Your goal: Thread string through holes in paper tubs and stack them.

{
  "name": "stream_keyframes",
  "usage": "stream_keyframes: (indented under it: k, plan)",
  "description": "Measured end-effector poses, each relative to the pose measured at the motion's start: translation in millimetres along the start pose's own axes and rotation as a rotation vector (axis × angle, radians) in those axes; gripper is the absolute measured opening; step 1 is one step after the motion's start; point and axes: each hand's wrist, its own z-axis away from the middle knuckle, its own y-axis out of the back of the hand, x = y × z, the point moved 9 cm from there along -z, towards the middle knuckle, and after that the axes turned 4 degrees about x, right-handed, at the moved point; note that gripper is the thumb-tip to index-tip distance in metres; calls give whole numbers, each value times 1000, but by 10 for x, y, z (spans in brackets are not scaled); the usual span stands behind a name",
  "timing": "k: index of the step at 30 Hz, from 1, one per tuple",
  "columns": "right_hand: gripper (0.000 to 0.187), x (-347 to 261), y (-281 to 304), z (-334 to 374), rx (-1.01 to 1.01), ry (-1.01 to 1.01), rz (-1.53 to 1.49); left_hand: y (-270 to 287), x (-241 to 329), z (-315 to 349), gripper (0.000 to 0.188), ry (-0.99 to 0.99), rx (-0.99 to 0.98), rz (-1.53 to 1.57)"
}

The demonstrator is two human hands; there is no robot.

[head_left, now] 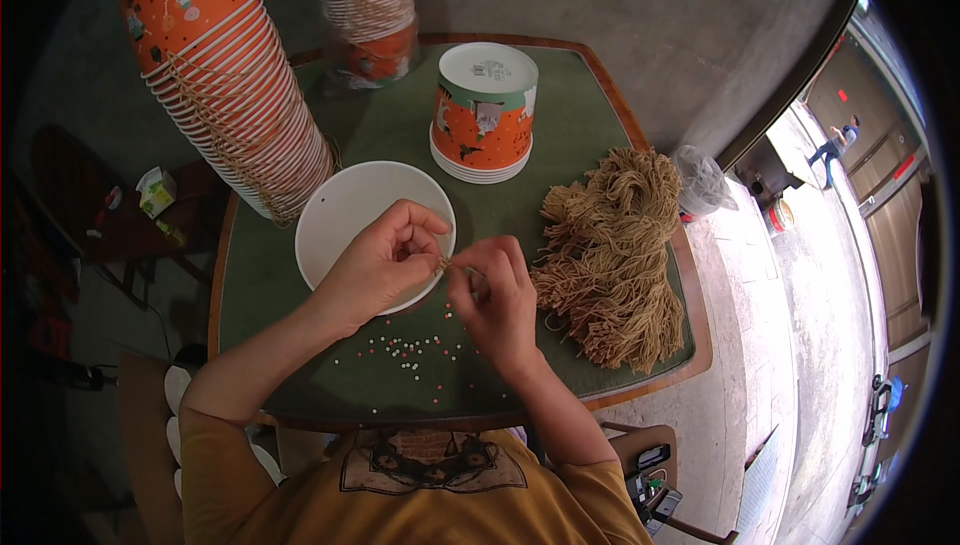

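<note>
Over the right side of an open white paper tub [325, 235], my left hand [378, 257] pinches a short bit of tan cord [441, 265] between thumb and forefinger. The fingers of my right hand [497, 295] are closed on the other side of the same cord, so the two hands almost meet. A small dark hole shows in the tub's far left wall. Most of the cord is hidden by my fingers. To the right of my right hand lies a large heap of tan cords [625, 255]. Small white and reddish discs [405, 347] are scattered on the table below my hands.
The green-topped table [575, 95] has a wooden edge. A tall leaning stack of orange tubs [230, 95] stands at the left, another wrapped stack [370, 5] behind it. A short upside-down stack [485, 125] stands at the back. Far right, a person [833, 150] is outside.
</note>
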Motion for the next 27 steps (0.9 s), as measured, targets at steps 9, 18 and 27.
stream_keyframes:
  k: [9, 18, 27]
  plan:
    - [24, -10, -30, 3, -37, 25, 50, -3, -24, -7, 27, -10, -1, -20]
    - [22, -28, -46, -16, -21, 56, 100, -53, 157, 71, 27, -190, 14, -226]
    - [10, 381, -197, 77, -180, -505, -355, -62, 219, 92, 27, -250, 24, -305]
